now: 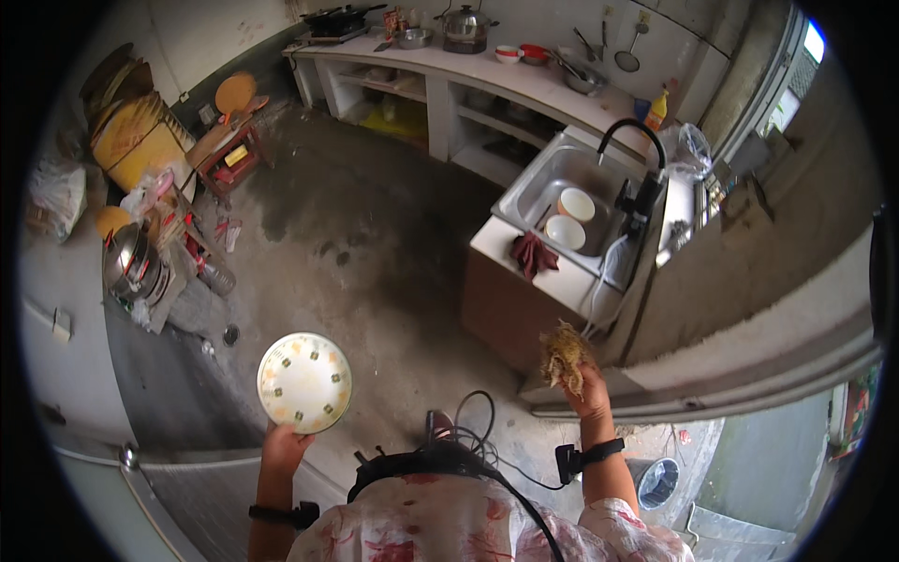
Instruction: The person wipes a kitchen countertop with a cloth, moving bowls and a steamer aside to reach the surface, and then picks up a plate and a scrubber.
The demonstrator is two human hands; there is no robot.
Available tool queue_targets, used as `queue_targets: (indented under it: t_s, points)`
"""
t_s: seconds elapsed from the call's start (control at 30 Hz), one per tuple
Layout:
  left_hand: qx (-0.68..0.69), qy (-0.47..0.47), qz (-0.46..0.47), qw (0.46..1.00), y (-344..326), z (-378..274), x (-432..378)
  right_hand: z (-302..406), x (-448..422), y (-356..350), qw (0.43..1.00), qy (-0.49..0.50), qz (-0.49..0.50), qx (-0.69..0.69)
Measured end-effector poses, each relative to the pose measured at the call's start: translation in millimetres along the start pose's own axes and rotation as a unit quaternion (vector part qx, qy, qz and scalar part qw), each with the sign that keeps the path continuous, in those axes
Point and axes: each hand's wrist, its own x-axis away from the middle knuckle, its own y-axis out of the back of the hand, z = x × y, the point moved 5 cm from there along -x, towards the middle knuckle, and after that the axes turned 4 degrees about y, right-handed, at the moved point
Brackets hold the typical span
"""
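Note:
My left hand [284, 449] grips the near rim of a round white plate [304, 383] with a pattern of small green and orange motifs. The plate's face is turned up towards me. Out to the right, my right hand [588, 395] is closed around a frayed, brownish fibrous scrubber [564, 357], possibly a loofah. Beyond that hand stands a stainless-steel sink [537, 186], in which two pale bowls [577, 204] lie. A dark red cloth [534, 255] is draped at the sink's near corner. Both hands are apart from the sink.
A black faucet [635, 130] arches over the sink. The long counter [484, 70] carries a lidded steamer pot [466, 29] and bowls. Clutter with a metal pot [133, 260] stands at left. A black cable [491, 421] loops near my foot. A bin [653, 483] stands at lower right.

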Motion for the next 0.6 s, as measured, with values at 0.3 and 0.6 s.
queue_targets:
  t_s: [0.3,0.6]
  points:
    - [0.036,-0.005,0.000,0.999,14.5,-123.2,-168.1,-11.2,-189.8,-139.0,0.998,0.054,0.013,-0.040]
    - [-0.007,0.065,0.142,0.988,-49.2,-250.9,-423.8,-53.4,-299.9,-206.8,0.986,0.141,-0.083,-0.021]
